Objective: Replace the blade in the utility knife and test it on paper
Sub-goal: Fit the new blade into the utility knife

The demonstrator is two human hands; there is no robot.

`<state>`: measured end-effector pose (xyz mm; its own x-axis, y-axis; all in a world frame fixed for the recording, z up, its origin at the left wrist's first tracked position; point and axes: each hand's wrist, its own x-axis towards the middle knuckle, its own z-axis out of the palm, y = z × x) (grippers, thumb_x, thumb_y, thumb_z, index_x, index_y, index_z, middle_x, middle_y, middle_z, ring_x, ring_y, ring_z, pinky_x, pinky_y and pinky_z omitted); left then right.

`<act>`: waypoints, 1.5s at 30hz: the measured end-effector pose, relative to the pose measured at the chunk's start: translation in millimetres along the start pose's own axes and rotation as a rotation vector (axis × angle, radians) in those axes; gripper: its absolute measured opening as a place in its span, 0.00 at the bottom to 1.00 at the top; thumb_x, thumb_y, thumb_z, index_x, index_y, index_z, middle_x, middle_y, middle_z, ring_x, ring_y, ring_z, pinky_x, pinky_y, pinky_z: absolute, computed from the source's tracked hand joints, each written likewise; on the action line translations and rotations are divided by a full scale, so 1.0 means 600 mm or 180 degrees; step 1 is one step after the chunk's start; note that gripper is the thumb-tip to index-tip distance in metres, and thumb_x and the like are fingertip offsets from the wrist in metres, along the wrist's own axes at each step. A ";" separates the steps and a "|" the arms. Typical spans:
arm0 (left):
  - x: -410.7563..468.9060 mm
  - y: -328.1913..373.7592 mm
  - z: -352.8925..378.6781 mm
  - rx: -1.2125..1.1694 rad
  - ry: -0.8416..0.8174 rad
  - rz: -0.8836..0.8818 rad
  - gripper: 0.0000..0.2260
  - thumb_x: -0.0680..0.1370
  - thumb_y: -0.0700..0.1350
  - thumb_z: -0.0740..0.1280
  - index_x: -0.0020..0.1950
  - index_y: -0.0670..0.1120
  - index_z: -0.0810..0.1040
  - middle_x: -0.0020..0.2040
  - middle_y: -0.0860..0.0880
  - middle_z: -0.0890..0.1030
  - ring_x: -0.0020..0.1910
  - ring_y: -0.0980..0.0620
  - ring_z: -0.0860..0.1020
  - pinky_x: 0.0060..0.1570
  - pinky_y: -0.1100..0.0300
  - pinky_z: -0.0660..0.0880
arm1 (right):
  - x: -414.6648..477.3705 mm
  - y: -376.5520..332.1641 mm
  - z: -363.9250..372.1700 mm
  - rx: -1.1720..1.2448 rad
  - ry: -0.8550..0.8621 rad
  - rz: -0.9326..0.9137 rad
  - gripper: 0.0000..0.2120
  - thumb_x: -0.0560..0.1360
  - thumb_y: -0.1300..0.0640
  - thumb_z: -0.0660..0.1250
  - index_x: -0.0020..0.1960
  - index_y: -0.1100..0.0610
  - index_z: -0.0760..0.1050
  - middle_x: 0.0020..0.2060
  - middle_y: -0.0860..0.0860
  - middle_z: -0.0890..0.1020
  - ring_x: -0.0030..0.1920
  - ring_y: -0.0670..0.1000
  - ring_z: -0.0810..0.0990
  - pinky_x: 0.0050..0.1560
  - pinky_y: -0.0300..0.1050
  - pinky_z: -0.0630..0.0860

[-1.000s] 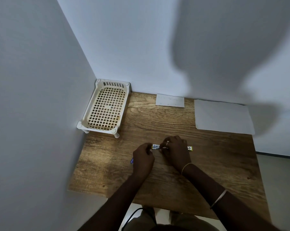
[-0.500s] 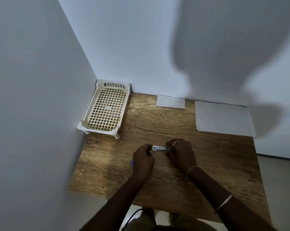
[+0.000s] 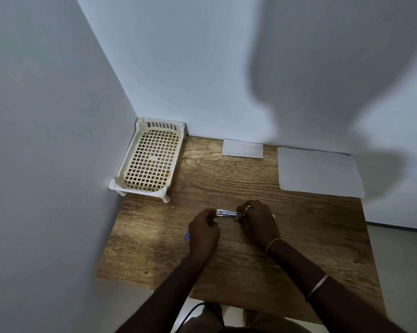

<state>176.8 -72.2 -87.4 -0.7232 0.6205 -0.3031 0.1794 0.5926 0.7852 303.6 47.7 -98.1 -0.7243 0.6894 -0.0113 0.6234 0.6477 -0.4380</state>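
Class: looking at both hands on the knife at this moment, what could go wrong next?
1. Both bare hands, left hand and right hand, pinch the small yellow utility knife at its ends; a slip could cut fingers.
2. The large white paper sheet lies far off, so carrying an open blade there adds risk.

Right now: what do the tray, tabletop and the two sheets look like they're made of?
Tray: looks like moulded plastic, cream, matt; grid holes, yellowed base.
Tabletop: wood-grain surface, brown, matt; solid wood or laminate, cannot tell.
Large sheet and small sheet: likely paper, white, thin, lying flat.
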 end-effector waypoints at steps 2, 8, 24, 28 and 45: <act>0.005 0.001 0.000 -0.0325 0.0014 -0.0112 0.15 0.78 0.37 0.71 0.64 0.46 0.82 0.58 0.48 0.86 0.59 0.51 0.82 0.58 0.65 0.73 | 0.005 -0.002 -0.012 0.0128 0.0063 0.0000 0.09 0.71 0.61 0.75 0.51 0.58 0.85 0.45 0.55 0.83 0.47 0.59 0.81 0.47 0.55 0.77; 0.021 0.038 -0.002 -0.1826 -0.0563 0.0001 0.19 0.78 0.46 0.75 0.68 0.46 0.78 0.61 0.45 0.85 0.62 0.47 0.83 0.65 0.43 0.79 | 0.038 -0.026 -0.076 0.0537 0.0355 0.0087 0.09 0.72 0.60 0.76 0.51 0.55 0.84 0.44 0.51 0.83 0.47 0.50 0.78 0.47 0.45 0.77; 0.006 0.167 -0.020 -0.3949 -0.0627 -0.0342 0.09 0.85 0.39 0.61 0.62 0.38 0.77 0.53 0.41 0.87 0.50 0.45 0.87 0.48 0.56 0.84 | 0.025 -0.069 -0.192 0.0875 0.1319 -0.0281 0.14 0.78 0.54 0.71 0.62 0.55 0.81 0.47 0.51 0.85 0.47 0.51 0.81 0.46 0.46 0.77; -0.006 0.174 -0.013 -0.4107 -0.0611 -0.0547 0.09 0.85 0.39 0.60 0.63 0.38 0.77 0.51 0.44 0.88 0.48 0.47 0.88 0.45 0.58 0.84 | 0.019 -0.073 -0.199 0.0077 0.1343 -0.0615 0.15 0.78 0.56 0.70 0.64 0.57 0.80 0.45 0.53 0.85 0.45 0.56 0.81 0.42 0.50 0.77; -0.022 0.197 -0.001 -0.3962 -0.0543 -0.0745 0.09 0.85 0.40 0.61 0.57 0.39 0.81 0.46 0.44 0.87 0.44 0.50 0.87 0.42 0.58 0.84 | 0.021 -0.083 -0.224 -0.1293 0.0530 -0.0837 0.19 0.72 0.56 0.65 0.63 0.52 0.78 0.44 0.50 0.80 0.46 0.56 0.77 0.44 0.51 0.68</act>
<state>207.4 -10.8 9.5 -0.5418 0.6796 -0.4946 -0.7499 -0.1250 0.6496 303.0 67.9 44.3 -0.8359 0.5071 0.2104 0.5146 0.8572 -0.0215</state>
